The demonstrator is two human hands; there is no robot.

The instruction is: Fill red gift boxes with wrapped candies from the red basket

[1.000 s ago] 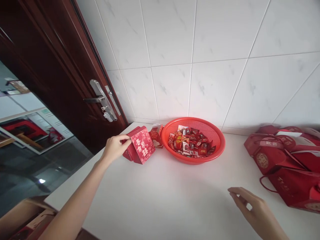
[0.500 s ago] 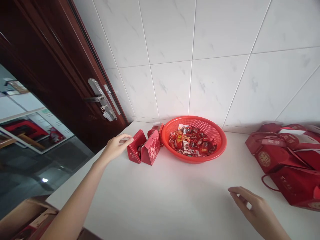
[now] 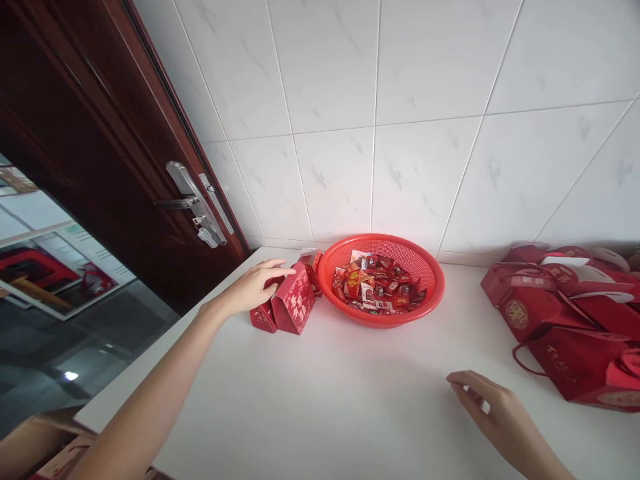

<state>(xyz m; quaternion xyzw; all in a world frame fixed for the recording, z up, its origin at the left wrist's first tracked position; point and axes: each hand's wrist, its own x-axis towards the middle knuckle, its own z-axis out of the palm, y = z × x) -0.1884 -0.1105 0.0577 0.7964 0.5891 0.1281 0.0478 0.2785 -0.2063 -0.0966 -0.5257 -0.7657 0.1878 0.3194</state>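
My left hand extends far left, fingers at the top of a red gift box left of the red colander; grip: cannot tell. My right hand, near right, is loosely open. Since 0.5 s ago, left fingers shifted right. White tabletop; tiled wall behind.

Door and Wall Fittings

Door, dark reddish-brown, panelled: standing at the left. Lever handle, metal: jutting from a long lock plate. Keys: hanging at the lock. Metal strip: running along the door's edge. Wall tiles, white with grey streaks: rising behind the table. White-framed pane: showing past the door. Floor, dark grey: reflecting a bright spot of light.
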